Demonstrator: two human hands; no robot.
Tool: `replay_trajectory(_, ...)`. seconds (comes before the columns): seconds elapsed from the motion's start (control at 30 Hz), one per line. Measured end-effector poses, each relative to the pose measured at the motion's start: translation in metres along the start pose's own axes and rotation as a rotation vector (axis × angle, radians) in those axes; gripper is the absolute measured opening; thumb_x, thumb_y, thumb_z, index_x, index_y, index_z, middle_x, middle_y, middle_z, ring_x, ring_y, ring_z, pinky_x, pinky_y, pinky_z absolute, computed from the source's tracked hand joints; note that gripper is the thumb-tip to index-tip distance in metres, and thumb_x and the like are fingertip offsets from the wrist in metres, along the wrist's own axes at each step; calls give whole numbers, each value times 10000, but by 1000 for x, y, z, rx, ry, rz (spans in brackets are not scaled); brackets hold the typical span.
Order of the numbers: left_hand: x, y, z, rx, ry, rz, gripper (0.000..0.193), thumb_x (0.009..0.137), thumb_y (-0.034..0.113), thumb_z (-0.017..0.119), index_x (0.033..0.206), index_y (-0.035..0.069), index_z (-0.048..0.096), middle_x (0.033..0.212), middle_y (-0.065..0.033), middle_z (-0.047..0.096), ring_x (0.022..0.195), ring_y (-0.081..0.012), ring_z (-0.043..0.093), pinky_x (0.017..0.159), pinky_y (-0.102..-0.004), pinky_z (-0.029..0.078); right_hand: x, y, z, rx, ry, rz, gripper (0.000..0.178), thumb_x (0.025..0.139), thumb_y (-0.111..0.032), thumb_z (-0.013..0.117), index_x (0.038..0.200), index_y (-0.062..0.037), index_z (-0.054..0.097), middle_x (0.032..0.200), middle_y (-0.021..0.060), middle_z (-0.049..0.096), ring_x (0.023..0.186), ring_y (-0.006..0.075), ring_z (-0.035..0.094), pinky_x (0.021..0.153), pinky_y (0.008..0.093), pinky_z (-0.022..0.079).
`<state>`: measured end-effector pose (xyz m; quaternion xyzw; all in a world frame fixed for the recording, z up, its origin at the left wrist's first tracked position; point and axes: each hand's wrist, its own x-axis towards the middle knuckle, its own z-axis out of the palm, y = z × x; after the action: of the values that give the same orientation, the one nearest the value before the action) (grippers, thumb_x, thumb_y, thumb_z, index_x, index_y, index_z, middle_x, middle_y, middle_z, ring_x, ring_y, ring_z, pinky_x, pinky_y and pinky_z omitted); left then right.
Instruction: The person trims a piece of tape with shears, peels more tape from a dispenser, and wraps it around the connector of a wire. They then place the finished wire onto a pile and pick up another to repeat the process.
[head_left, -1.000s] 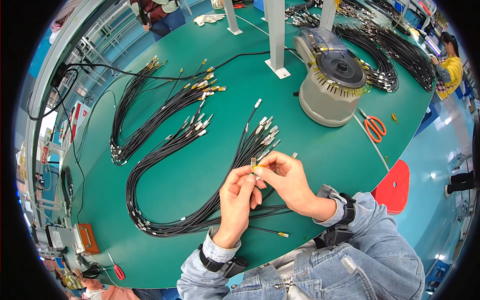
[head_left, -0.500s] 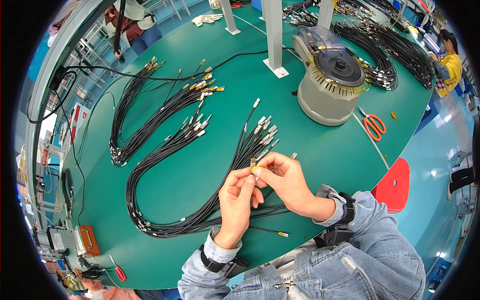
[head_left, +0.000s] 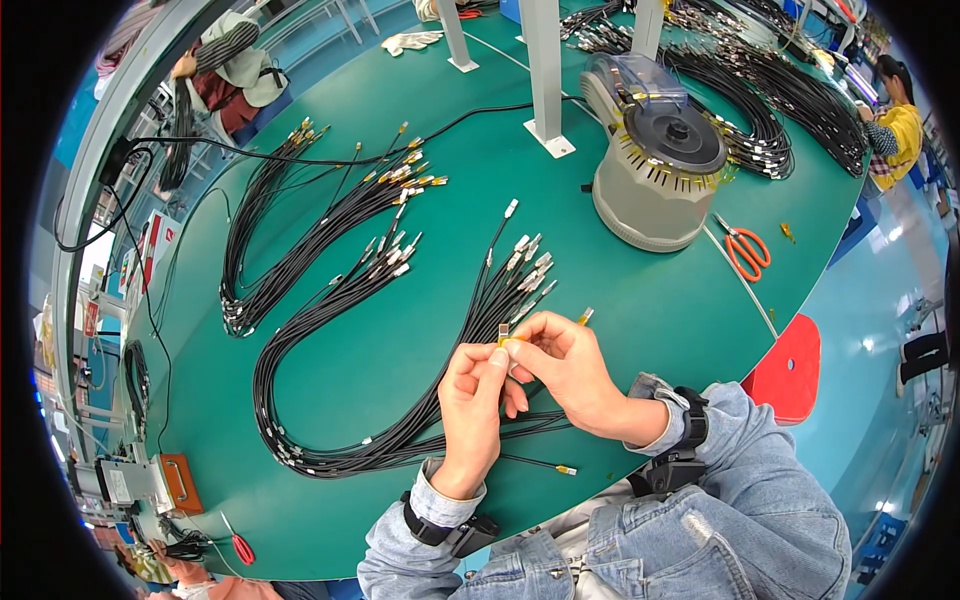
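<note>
Btwn hands (head_left: 574, 374), conn. (head_left: 503, 333) fore-aft, tip (head_left: 503, 326) away

The green table (head_left: 350, 390) carries black cable bundles (head_left: 266, 385), a grey machine (head_left: 650, 195) and orange-handled scissors (head_left: 733, 236).

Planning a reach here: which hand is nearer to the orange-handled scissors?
Right. The right hand is below and to the left of the scissors in the picture; the left hand is farther off on that side, slightly lower.
</note>
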<state>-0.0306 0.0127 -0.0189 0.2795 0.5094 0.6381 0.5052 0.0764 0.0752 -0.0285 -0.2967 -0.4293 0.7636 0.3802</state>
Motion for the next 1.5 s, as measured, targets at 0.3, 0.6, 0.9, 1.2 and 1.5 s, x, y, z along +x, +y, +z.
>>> replay_trajectory(0.3, 1, 0, -1, -95, -18, -27, 147, 930, 164, 454, 833, 55, 480, 661, -54, 561, 435, -64, 445, 382, -177, 322, -3, 4, -1, -6, -53, -7, 83, 863, -72, 562, 875, 3, 530, 798, 33, 552, 718, 82, 524, 655, 231, 444)
replay_trajectory(0.6, 1, 5, -5, -172, -18, -94, 145, 930, 176, 449, 855, 57, 485, 656, -30, 528, 453, -39, 401, 366, -170, 269, -3, 6, -3, -74, -50, -153, 99, 864, -93, 558, 875, 1, 585, 822, 29, 582, 785, 91, 536, 721, 250, 435)
replay_trajectory(0.9, -3, 6, 8, 122, 89, 128, 75, 891, 93, 505, 935, 32, 504, 644, -47, 553, 415, -58, 424, 368, -172, 286, -2, 1, -8, 100, -52, -4, 134, 864, -95, 568, 939, 12, 601, 903, 52, 606, 850, 109, 546, 765, 263, 439)
replay_trajectory(1.2, -5, 5, 2, 188, 81, 126, 106, 882, 88, 540, 910, -14, 540, 677, -67, 598, 455, -63, 490, 395, -170, 347, 1, 0, -10, 185, -70, 83, 144, 843, -116, 607, 918, 5, 633, 868, 58, 627, 835, 118, 560, 754, 261, 443)
replay_trajectory(1.5, -6, 2, -2, 203, 27, 143, 138, 906, 115, 507, 908, -19, 537, 662, -72, 590, 451, -64, 484, 411, -174, 367, 1, -4, -11, 100, -82, 63, 131, 833, -112, 620, 895, 3, 631, 855, 54, 621, 820, 112, 559, 736, 251, 445)
